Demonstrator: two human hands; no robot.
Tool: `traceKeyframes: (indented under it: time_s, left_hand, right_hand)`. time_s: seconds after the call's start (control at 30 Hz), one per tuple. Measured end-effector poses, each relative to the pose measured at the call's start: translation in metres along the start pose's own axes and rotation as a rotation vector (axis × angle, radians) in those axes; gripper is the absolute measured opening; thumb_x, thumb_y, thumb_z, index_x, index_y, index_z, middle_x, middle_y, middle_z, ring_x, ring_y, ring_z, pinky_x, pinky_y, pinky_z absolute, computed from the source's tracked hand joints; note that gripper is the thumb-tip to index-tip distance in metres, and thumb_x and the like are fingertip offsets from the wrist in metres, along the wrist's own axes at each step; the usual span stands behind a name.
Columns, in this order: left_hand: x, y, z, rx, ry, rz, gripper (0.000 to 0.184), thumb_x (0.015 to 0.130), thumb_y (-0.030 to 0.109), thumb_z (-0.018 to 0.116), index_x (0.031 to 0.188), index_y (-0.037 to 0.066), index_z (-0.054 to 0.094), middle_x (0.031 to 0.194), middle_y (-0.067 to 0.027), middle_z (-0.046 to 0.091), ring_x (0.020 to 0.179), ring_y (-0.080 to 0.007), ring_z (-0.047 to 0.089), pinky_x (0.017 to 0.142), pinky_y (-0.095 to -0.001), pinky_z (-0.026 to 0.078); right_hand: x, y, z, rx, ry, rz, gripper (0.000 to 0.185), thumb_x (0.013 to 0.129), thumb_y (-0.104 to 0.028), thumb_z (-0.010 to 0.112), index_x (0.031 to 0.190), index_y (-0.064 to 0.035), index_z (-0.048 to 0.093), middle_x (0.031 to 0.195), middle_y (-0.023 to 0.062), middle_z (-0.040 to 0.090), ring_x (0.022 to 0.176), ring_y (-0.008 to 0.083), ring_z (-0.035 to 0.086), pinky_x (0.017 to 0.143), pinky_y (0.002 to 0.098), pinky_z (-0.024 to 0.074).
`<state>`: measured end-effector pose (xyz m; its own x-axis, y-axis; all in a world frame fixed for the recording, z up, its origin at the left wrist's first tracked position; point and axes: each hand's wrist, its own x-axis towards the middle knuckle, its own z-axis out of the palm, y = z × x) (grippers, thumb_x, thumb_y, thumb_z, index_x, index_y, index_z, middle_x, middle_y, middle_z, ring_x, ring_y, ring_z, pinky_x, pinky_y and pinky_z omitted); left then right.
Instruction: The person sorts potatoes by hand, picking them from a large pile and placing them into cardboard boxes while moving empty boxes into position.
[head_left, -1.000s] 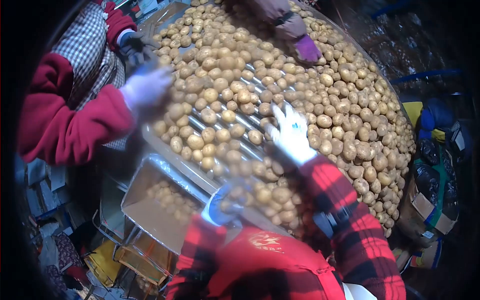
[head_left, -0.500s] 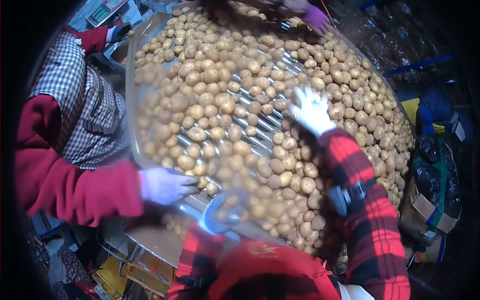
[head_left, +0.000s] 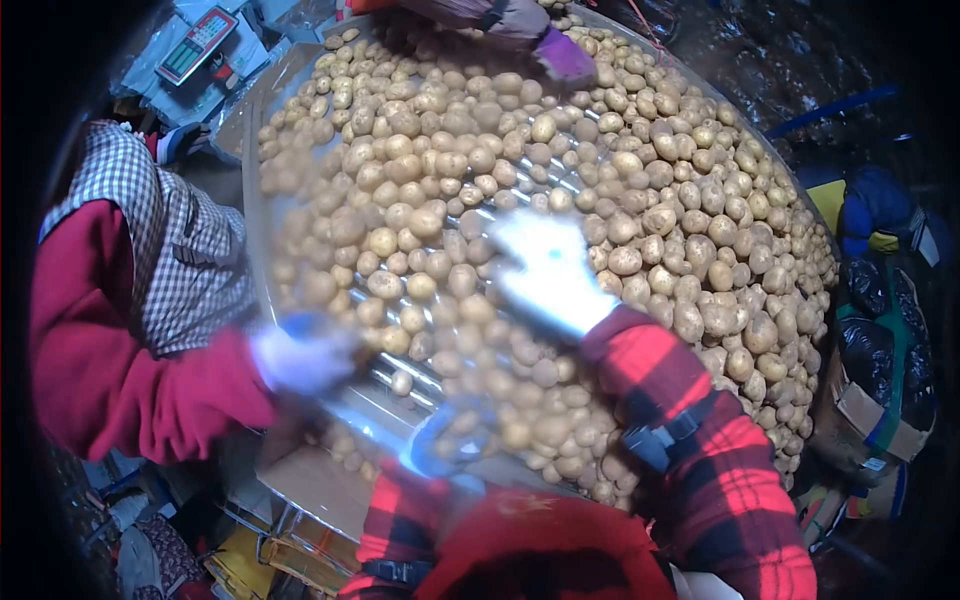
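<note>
A large heap of potatoes (head_left: 700, 220) covers a table with metal rollers (head_left: 405, 378) showing through gaps in the middle. My right hand (head_left: 550, 268), in a white glove, is over the potatoes beside the rollers; glare and motion blur hide its fingers. My left hand (head_left: 440, 440), in a blue and white glove, is low at the near edge of the table, next to potatoes. A smudged patch blurs its fingers, so what it holds, if anything, cannot be made out.
A co-worker's gloved hand (head_left: 305, 355) is at the left table edge, near my left hand. Another person's purple glove (head_left: 565, 58) reaches in at the top. A cardboard box (head_left: 315, 485) with potatoes sits below the near edge. A scale (head_left: 197, 45) stands at upper left.
My right hand has moved left and down over the potatoes. My left hand stays near the same edge. The purple glove has shifted left, and the co-worker's hand at the left has drawn back slightly.
</note>
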<state>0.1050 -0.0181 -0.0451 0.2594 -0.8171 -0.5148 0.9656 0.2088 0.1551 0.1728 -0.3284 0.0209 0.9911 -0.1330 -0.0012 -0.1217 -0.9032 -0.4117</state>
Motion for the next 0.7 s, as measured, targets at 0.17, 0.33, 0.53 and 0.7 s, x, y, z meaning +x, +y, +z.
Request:
traceKeyframes:
  time_s: [0.17,0.33,0.53,0.7]
  left_hand:
    - [0.008,0.008,0.001,-0.256,-0.231,-0.112,0.033,0.107,0.022,0.048,0.137,0.010,0.054,0.133,-0.0103,0.043,0.094,-0.0165,0.054,0.076,-0.0254,0.049]
    - [0.000,0.011,0.013,-0.031,-0.020,-0.037,0.034,0.105,0.020,0.052,0.138,0.011,0.054,0.130,-0.0095,0.045,0.093,-0.0155,0.053,0.075,-0.0252,0.048]
    - [0.007,0.007,0.005,0.159,-0.196,0.028,0.048,0.103,0.014,0.052,0.149,0.011,0.042,0.132,-0.0084,0.048,0.103,-0.0165,0.053,0.090,-0.0272,0.047]
    - [-0.003,0.017,0.026,0.543,-0.182,0.103,0.048,0.101,0.017,0.052,0.146,0.009,0.040,0.150,-0.0111,0.049,0.140,-0.0172,0.044,0.117,-0.0356,0.033]
  right_hand:
    - [-0.055,0.061,0.008,-0.507,0.039,0.068,0.062,0.085,-0.044,0.063,0.137,-0.0111,0.054,0.143,0.0236,0.044,0.130,0.0485,0.041,0.102,0.0705,0.0320]
    - [-0.041,0.022,-0.026,-0.208,0.056,-0.213,0.038,0.085,-0.024,0.064,0.120,-0.0094,0.065,0.119,0.0167,0.062,0.106,0.0372,0.060,0.087,0.0511,0.0456]
    - [0.105,0.110,0.031,-0.230,-0.134,0.284,0.050,0.090,-0.035,0.064,0.132,-0.0096,0.058,0.121,0.0199,0.067,0.113,0.0397,0.064,0.092,0.0513,0.0505]
    - [0.118,0.124,0.057,-0.282,-0.020,0.122,0.028,0.091,-0.017,0.058,0.117,-0.0120,0.066,0.109,0.0163,0.069,0.099,0.0345,0.069,0.084,0.0471,0.0559]
